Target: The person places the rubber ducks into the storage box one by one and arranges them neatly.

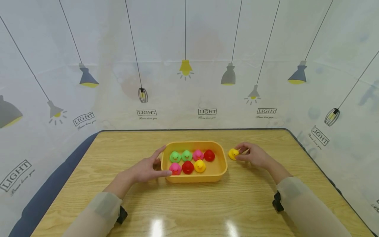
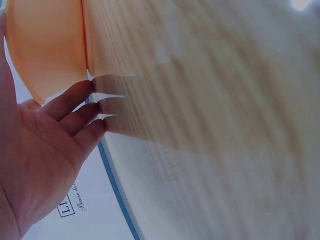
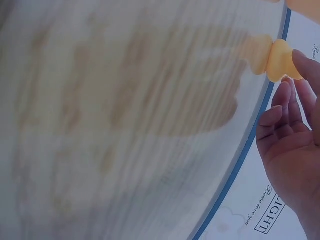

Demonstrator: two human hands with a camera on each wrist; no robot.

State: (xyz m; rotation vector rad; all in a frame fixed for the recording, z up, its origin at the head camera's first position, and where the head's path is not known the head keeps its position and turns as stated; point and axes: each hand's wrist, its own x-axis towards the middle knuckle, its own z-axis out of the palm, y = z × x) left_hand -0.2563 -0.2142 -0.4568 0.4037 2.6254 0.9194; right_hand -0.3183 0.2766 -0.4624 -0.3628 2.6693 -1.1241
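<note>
A yellow-orange plastic tray sits on the table, holding several small toy ducks: green ones, pink ones, red ones and a yellow one. My left hand holds the tray's left end, thumb along the front corner and index finger at the back corner. Just right of the tray, my right hand pinches another yellow toy duck between thumb and fingers. In the right wrist view this duck stands upright on the tabletop, its reflection beside it.
The wooden table has a dark blue edge along its back and sides. Behind it hangs a pale cloth printed with lamps and words. Both sleeved forearms reach in from the front, a small black device at the right wrist.
</note>
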